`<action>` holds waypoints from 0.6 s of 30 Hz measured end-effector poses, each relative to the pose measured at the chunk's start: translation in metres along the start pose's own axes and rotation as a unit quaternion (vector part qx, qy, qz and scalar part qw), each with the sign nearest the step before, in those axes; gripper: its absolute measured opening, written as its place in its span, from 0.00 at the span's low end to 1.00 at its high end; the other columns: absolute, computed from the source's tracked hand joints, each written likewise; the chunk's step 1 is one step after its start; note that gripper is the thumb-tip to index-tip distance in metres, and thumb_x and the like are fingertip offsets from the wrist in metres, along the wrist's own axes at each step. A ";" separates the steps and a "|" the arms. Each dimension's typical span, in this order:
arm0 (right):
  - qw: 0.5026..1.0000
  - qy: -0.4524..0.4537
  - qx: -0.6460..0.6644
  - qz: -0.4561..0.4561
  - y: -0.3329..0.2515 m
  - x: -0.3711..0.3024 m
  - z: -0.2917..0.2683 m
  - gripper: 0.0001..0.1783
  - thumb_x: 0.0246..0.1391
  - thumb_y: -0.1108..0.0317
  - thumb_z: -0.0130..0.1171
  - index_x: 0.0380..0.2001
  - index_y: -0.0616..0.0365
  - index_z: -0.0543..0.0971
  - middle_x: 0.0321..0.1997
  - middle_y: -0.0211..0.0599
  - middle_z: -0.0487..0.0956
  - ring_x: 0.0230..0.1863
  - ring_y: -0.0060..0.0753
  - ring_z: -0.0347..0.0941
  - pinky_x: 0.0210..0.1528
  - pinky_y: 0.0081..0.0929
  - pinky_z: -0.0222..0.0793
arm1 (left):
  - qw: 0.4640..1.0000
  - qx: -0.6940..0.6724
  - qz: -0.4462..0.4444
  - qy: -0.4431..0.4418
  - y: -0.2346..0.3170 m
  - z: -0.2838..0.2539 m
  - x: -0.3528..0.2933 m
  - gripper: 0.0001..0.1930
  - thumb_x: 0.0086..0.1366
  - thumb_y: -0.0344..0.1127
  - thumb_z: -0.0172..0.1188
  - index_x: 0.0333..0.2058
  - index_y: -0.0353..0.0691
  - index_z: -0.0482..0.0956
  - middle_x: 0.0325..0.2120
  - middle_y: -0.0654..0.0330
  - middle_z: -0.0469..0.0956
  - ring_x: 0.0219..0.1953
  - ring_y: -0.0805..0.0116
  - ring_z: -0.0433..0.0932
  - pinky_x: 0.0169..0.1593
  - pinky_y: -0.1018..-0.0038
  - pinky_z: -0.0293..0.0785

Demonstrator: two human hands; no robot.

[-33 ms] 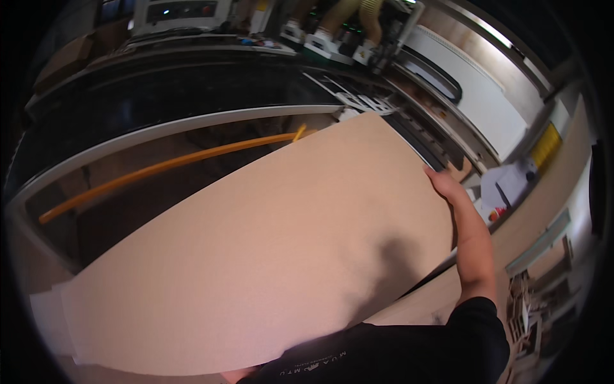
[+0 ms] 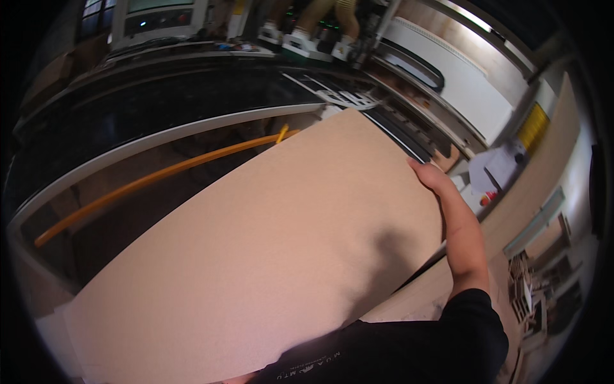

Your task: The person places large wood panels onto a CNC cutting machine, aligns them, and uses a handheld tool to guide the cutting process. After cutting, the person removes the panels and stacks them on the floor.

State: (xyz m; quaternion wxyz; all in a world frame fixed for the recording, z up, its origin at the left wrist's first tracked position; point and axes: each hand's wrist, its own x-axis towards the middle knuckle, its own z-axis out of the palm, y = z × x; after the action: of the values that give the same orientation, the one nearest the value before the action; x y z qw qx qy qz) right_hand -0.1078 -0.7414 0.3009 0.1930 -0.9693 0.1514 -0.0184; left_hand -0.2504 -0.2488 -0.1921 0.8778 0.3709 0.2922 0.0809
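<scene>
— Workshop machinery fills the background, doesn't it?

— Yes, with a long black table (image 2: 160, 89) stretching across the far left. Next in size is the tan wood-fibre panel (image 2: 275, 224), spread in front of the person from the lower left to the table's right end.

— Does it rest on that table?

— Its far corner overlaps the end there, but I can't tell whether they touch. The near side meets the black T-shirt (image 2: 396, 352), perhaps because such a broad sheet is steadier close to the body.

— What's below the table's edge?

— A slim orange bar (image 2: 166, 160), running lengthwise, apart from the hands.

— And the hands?

— The right hand (image 2: 430, 176) grips the panel's right edge, thumb along the rim, the other fingers hidden, seemingly underneath, pinching the sheet. An edge hold suits something too wide to grasp across.

— The left?

— Hidden; only a sliver of skin shows at the bottom, so I can't tell how its fingers stand.

— Anything smaller?

— A little red object (image 2: 487, 198), beyond the right forearm.
</scene>
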 end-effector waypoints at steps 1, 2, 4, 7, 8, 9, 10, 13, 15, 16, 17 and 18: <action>0.996 0.032 -0.086 0.019 0.002 0.000 0.002 0.43 0.57 0.34 0.43 0.48 0.70 0.77 0.54 0.59 0.74 0.58 0.54 0.70 0.60 0.38 0.63 | 1.000 0.008 -0.002 -0.017 0.001 0.015 0.005 0.24 0.70 0.54 0.38 0.49 0.37 0.66 0.44 0.52 0.78 0.45 0.55 0.78 0.49 0.58 0.73; 0.994 0.050 -0.100 0.011 0.006 -0.001 0.005 0.44 0.56 0.33 0.42 0.48 0.70 0.77 0.55 0.62 0.73 0.59 0.57 0.68 0.62 0.39 0.61 | 0.999 0.015 -0.005 -0.031 0.001 0.030 0.009 0.25 0.70 0.54 0.38 0.49 0.37 0.66 0.45 0.52 0.78 0.45 0.56 0.78 0.49 0.58 0.73; 0.992 0.060 -0.115 -0.008 0.012 -0.006 0.012 0.44 0.56 0.34 0.41 0.46 0.72 0.77 0.53 0.63 0.74 0.57 0.60 0.69 0.61 0.40 0.62 | 0.998 0.026 -0.011 -0.057 -0.001 0.054 0.015 0.25 0.70 0.54 0.38 0.49 0.37 0.66 0.45 0.52 0.78 0.45 0.56 0.78 0.49 0.58 0.73; 0.990 0.056 -0.126 -0.002 0.024 -0.012 0.020 0.44 0.57 0.34 0.39 0.45 0.72 0.77 0.52 0.64 0.74 0.56 0.61 0.69 0.60 0.41 0.62 | 0.996 0.029 -0.014 -0.078 -0.006 0.076 0.015 0.25 0.70 0.54 0.38 0.49 0.37 0.66 0.45 0.52 0.78 0.45 0.56 0.78 0.49 0.59 0.73; 0.990 0.059 -0.129 -0.005 0.030 -0.012 0.024 0.44 0.57 0.34 0.39 0.45 0.72 0.77 0.52 0.65 0.74 0.56 0.61 0.69 0.60 0.42 0.62 | 0.996 0.024 -0.015 -0.084 -0.010 0.081 0.013 0.25 0.70 0.54 0.38 0.49 0.37 0.66 0.45 0.52 0.78 0.45 0.56 0.78 0.49 0.59 0.73; 0.989 0.051 -0.138 -0.019 0.038 -0.009 0.029 0.44 0.57 0.34 0.38 0.44 0.72 0.77 0.51 0.65 0.74 0.56 0.62 0.69 0.61 0.42 0.62 | 0.996 0.017 -0.014 -0.084 -0.013 0.084 0.010 0.25 0.70 0.54 0.38 0.49 0.37 0.66 0.45 0.52 0.78 0.45 0.56 0.78 0.49 0.59 0.73; 0.989 0.045 -0.142 -0.018 0.049 -0.005 0.028 0.44 0.58 0.34 0.37 0.44 0.73 0.77 0.51 0.65 0.74 0.56 0.61 0.69 0.61 0.42 0.62 | 0.996 0.010 -0.012 -0.085 -0.016 0.085 0.008 0.25 0.70 0.54 0.38 0.49 0.37 0.66 0.45 0.52 0.78 0.45 0.56 0.78 0.49 0.59 0.73; 0.984 0.019 -0.173 -0.039 0.080 0.011 0.028 0.42 0.61 0.36 0.35 0.42 0.70 0.78 0.49 0.66 0.74 0.55 0.63 0.69 0.60 0.44 0.62 | 0.998 -0.011 0.002 -0.066 -0.017 0.084 -0.005 0.25 0.70 0.54 0.38 0.49 0.37 0.66 0.45 0.52 0.78 0.45 0.56 0.78 0.49 0.59 0.73; 0.969 0.034 -0.219 -0.107 0.099 0.017 0.032 0.40 0.63 0.37 0.32 0.41 0.65 0.79 0.45 0.66 0.76 0.53 0.64 0.70 0.57 0.47 0.64 | 0.998 -0.024 0.016 -0.048 -0.012 0.085 -0.016 0.25 0.70 0.54 0.38 0.49 0.37 0.66 0.45 0.52 0.78 0.45 0.56 0.78 0.49 0.59 0.73; 0.969 0.035 -0.227 -0.087 0.105 0.022 0.033 0.37 0.64 0.39 0.31 0.40 0.63 0.79 0.42 0.67 0.76 0.50 0.67 0.70 0.54 0.50 0.64 | 0.998 -0.032 0.022 -0.040 -0.008 0.085 -0.021 0.25 0.70 0.54 0.38 0.49 0.37 0.66 0.45 0.52 0.78 0.45 0.56 0.78 0.49 0.59 0.73; 0.961 0.043 -0.248 -0.112 0.111 0.025 0.035 0.37 0.65 0.40 0.31 0.38 0.65 0.79 0.40 0.69 0.76 0.48 0.69 0.69 0.52 0.53 0.64 | 0.998 -0.039 0.027 -0.032 -0.004 0.085 -0.027 0.25 0.70 0.54 0.38 0.49 0.37 0.66 0.45 0.52 0.78 0.45 0.56 0.78 0.49 0.59 0.73; 0.961 0.042 -0.233 -0.145 0.117 0.028 0.038 0.39 0.64 0.40 0.31 0.38 0.68 0.78 0.40 0.69 0.75 0.48 0.70 0.69 0.52 0.55 0.62 | 0.998 -0.042 0.034 -0.023 0.000 0.084 -0.031 0.25 0.70 0.54 0.38 0.49 0.37 0.66 0.45 0.52 0.78 0.45 0.56 0.78 0.49 0.59 0.73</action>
State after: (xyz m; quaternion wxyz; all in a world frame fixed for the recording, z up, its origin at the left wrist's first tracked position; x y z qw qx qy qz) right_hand -0.1111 -0.8384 0.2203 -0.0496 -0.9973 0.0177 -0.0510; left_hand -0.2277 -0.3108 -0.1307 0.8959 0.3448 0.2557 0.1147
